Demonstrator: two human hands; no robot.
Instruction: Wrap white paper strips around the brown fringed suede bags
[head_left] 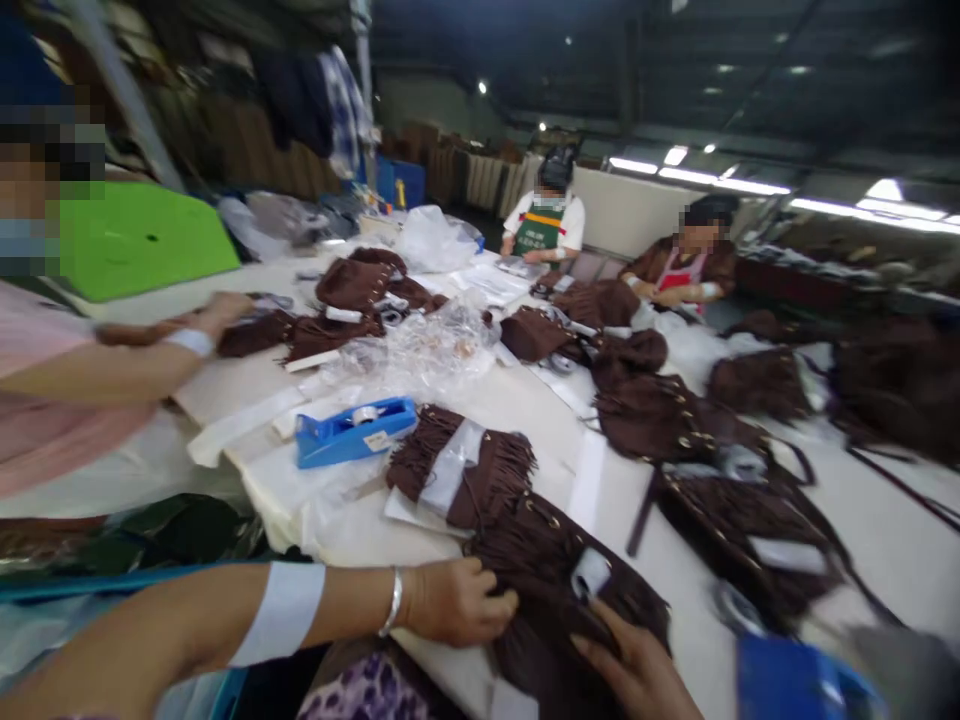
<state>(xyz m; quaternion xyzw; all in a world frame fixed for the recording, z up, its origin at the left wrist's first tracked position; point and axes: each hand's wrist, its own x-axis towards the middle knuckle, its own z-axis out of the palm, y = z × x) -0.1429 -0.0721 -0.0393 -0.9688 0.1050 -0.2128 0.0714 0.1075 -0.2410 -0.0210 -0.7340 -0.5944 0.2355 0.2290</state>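
- The person's left hand (457,600) and right hand (637,670) are both on a dark brown fringed suede bag (540,560). It lies at the near edge of the white worktop (892,540), directly in front of them. The step in hand looks like arranging or straightening this bag.
- The left fingers (499,605) are curled and clenched on the bag's near edge. The right fingers (600,625) lie stretched out on the material, released rather than closed.
- Judging by its limp, rumpled lie, any further handling calls for both hands: one to pin the soft body, one to smooth or turn it. It also means keeping the fringe from bunching.
- The bag is matte and floppy, with rows of fringe and small metal studs. A small white tag (590,572) sits on top.
- A similar bag half-covered by a clear plastic sheet (450,470) lies just beyond. A blue tape dispenser (352,430) sits beside that one, and more brown bags are spread across the worktop.
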